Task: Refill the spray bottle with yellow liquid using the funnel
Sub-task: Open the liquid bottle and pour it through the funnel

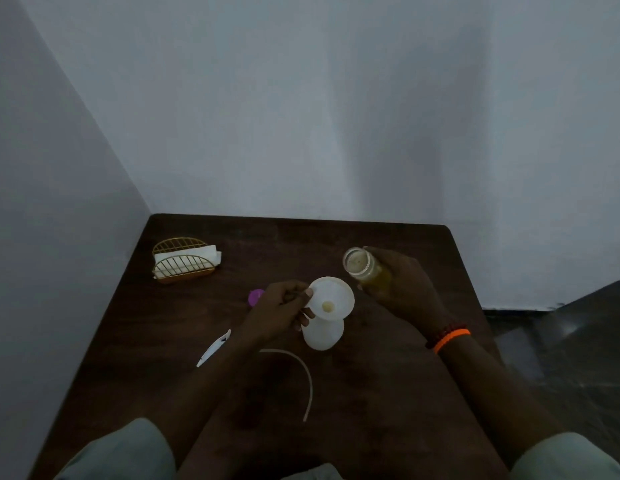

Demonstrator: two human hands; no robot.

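A white funnel (331, 298) sits in the neck of a white spray bottle (323, 336) that stands on the dark wooden table (388, 375). My left hand (279, 311) pinches the funnel's left rim. To the right, my right hand (404, 284) grips a clear jar (362, 266) of yellow liquid, tilted with its open mouth toward the funnel. A little yellow shows in the funnel's throat. The spray head with its white trigger (213, 348) and the curved dip tube (298, 372) lie on the table near me.
A gold wire napkin holder (184, 261) with white napkins stands at the far left of the table. A purple cap (256, 296) lies behind my left hand. Walls close in behind and to the left; the floor drops off to the right.
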